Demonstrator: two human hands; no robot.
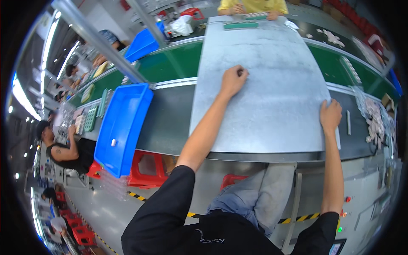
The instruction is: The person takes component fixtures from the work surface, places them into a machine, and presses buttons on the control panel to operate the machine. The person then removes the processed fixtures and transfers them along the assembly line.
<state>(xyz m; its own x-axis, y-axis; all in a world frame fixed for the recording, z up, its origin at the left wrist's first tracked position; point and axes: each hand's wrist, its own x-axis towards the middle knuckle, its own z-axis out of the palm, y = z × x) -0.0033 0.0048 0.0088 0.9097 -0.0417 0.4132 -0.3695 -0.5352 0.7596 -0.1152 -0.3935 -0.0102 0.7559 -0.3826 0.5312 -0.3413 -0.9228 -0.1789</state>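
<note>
Two bare hands on 1 lg. pale grey sheet (263, 114), which lies flat across the bench (165, 121) and the green belt (174, 61), dead ahead of the wearer. L hand (234, 80): over the sheet's mid-left part, fingers curled in toward thumb; dark spot btwn them, can't tell if it's a small item or just shadow. R hand (330, 115): at the sheet's R edge, fingers loosely bent, can't tell if gripping or only resting. 2 blue bins L of sheet: 1 nr. bin (127, 114) w/ 1 small whitish pc. (113, 143) inside, 1 far bin (142, 44) beyond the belt. Far end of sheet: 1 co-worker in yellow (253, 6), both hands nr. 2 green strips, front strip (241, 25) and rear strip (256, 16), rear one w/ a row of pale pcs. R of sheet: 1 slim whitish rod (348, 122) on bench, plus 1 pinkish heap (375, 121), pcs. too jumbled to count.
</note>
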